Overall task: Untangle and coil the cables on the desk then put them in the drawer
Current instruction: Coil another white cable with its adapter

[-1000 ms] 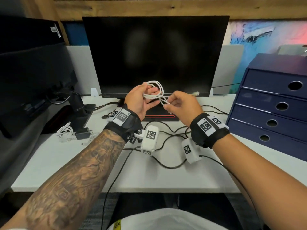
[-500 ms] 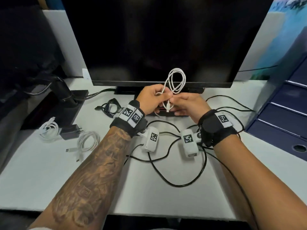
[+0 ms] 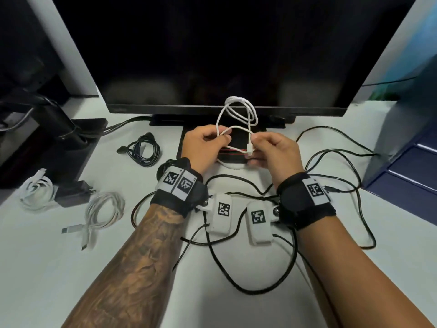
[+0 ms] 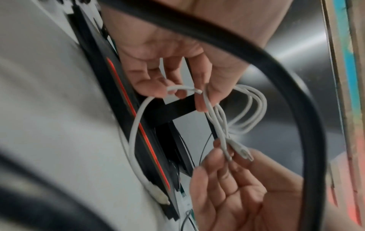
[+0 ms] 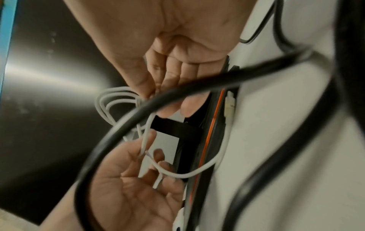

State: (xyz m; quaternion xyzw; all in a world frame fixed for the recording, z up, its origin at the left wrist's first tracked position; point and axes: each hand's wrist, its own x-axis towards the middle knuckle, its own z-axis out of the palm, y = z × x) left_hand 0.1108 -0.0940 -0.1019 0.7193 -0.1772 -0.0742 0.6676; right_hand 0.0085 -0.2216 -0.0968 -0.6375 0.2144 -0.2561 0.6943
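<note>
While my left hand [image 3: 201, 145] pinches the white cable [image 3: 238, 112] loops, coil sitting at 12 o'clock above my knuckles, my right hand [image 3: 272, 150] pinches the plug end. Best keep wraps snug, tuck that tail through.

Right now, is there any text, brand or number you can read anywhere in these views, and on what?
No words, brand names or numbers can be read in any view.
Left wrist strap: two square black-and-white coded markers, patterns only.
Right wrist strap: one such marker.
Two white wrist camera housings: one marker each.
Monitor: dark screen; any bezel mark is too small to read.
</note>
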